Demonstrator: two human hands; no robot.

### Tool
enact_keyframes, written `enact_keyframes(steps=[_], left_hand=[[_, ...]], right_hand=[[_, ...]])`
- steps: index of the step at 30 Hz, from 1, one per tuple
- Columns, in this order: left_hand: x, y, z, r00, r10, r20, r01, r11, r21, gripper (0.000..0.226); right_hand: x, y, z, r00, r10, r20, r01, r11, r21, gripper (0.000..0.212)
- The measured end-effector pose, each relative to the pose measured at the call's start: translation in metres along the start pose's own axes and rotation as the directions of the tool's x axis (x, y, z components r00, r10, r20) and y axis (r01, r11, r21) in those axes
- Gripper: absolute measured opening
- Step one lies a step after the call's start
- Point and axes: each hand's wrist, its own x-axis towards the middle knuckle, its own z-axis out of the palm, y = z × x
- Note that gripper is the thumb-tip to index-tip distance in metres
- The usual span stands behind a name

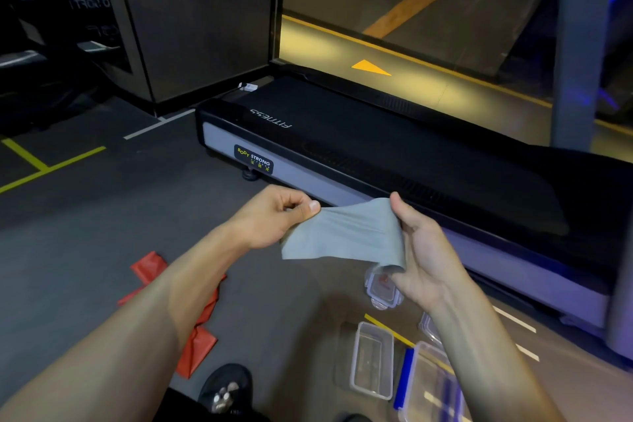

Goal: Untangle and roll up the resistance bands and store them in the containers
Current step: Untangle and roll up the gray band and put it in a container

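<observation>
Flat grey stretchy resistance band (342,233) held taut in air betw both hands: left hand (277,216) pinches one end, right hand (421,257) grips other. Risk: thin rubber slips from pinch & snaps back, or bunches when rolling, too bulky for clear plastic container (371,360) on floor below

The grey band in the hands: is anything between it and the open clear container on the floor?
Nothing visible blocks it. The grey band hangs above the floor, and the open clear container lies lower right, uncovered.
</observation>
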Motion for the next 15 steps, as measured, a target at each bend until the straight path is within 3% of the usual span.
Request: enact_keyframes(steps=[4,8,12,15], left_hand=[[-0.0006,0.0008,0.0027,1.000,-0.008,0.007,0.008,1.000,0.004,0.041],[-0.0011,0.0010,0.0004,1.000,-0.012,0.000,0.012,1.000,-0.002,0.046],[-0.0016,0.0023,0.0018,1.000,-0.015,-0.002,0.015,1.000,-0.006,0.034],[-0.0018,0.0045,0.0047,1.000,-0.012,-0.005,0.012,1.000,-0.017,0.030]], right_hand=[[0.0029,0.0044,-0.0002,1.000,-0.017,0.025,0.019,0.998,-0.063,0.073],[0.0079,0.0075,-0.0076,0.998,-0.050,0.039,0.055,0.992,-0.118,0.042],[0.0043,0.0059,-0.0087,0.997,-0.051,0.056,0.058,0.987,-0.151,0.067],[0.0004,0.0058,-0.0050,0.999,-0.009,0.042,0.013,0.993,-0.116,0.073]])
